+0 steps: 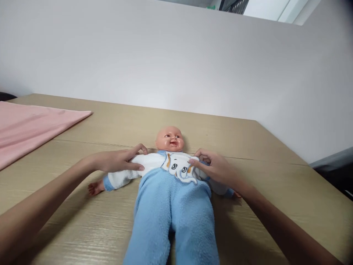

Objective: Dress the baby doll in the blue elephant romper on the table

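Observation:
A baby doll (171,198) lies on its back on the table, head away from me. It wears a white fleece top with an elephant face on the chest and light blue fleece trousers. My left hand (121,159) grips the white sleeve near the doll's shoulder, thumb in front and forefinger bent behind. On the other side, my right hand (213,165) holds the top by the opposite shoulder, its thumb on the elephant's ear. That hand covers much of the doll's sleeve there. Both doll arms stretch outward.
The wooden table (248,228) has a seam running across it behind the doll. A pink cloth (33,127) lies flat at the left. Beyond the table stands a pale wall (165,62). A dark grey object (335,171) sits past the right edge.

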Action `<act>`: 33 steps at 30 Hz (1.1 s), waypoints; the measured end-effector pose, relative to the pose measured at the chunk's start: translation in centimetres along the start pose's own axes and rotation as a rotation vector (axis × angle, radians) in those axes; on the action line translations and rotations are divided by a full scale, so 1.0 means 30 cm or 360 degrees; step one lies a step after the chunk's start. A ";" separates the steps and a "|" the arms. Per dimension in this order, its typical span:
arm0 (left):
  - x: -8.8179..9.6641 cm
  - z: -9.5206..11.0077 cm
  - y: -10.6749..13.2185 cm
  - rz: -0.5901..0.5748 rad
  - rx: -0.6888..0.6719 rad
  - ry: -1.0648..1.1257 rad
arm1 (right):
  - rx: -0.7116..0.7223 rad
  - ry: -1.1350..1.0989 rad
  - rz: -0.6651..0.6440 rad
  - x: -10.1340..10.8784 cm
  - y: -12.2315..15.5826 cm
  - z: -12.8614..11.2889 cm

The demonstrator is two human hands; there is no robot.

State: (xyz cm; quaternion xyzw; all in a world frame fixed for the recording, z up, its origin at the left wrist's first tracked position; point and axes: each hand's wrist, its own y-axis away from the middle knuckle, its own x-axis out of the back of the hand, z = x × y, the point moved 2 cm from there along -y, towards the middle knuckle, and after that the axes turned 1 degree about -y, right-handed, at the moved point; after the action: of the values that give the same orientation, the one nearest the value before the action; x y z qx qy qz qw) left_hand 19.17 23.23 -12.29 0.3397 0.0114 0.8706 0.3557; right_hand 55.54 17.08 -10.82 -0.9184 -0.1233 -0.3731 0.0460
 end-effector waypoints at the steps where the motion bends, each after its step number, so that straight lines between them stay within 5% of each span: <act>1: 0.001 -0.008 -0.003 0.0007 -0.0010 0.0007 | 0.0051 0.0018 0.0057 -0.001 0.012 0.008; 5: 0.030 0.015 0.018 0.0115 -0.0084 -0.0145 | 0.0215 0.0112 0.0320 0.018 0.098 0.079; 9: 0.036 0.165 0.067 0.0409 -0.0242 -0.0397 | 0.0161 0.0330 0.0423 0.065 0.245 0.208; 13: -0.098 0.373 0.026 0.0365 -0.0668 -0.0610 | 0.0035 0.0434 0.0302 0.068 0.375 0.315; 18: -0.270 0.517 -0.191 0.0304 -0.0916 -0.1112 | 0.0001 0.0239 0.0420 0.047 0.423 0.327; 23: -0.288 0.533 -0.346 -0.0119 -0.0995 -0.1081 | -0.0119 -0.0311 0.0668 0.061 0.376 0.300; 29: -0.288 0.484 -0.345 -0.0239 -0.1255 -0.0395 | -0.0011 -0.0836 0.0866 0.051 0.249 0.255; 33: -0.281 0.482 -0.326 -0.0176 -0.1432 -0.0256 | 0.0061 -0.1000 0.0865 0.035 0.157 0.199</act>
State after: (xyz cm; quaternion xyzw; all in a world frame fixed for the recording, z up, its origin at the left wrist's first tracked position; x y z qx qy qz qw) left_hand 38.18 22.04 -8.67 0.2169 -0.3773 0.7395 0.5136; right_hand 61.53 13.77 -14.34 -0.9857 0.1087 -0.0466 0.1202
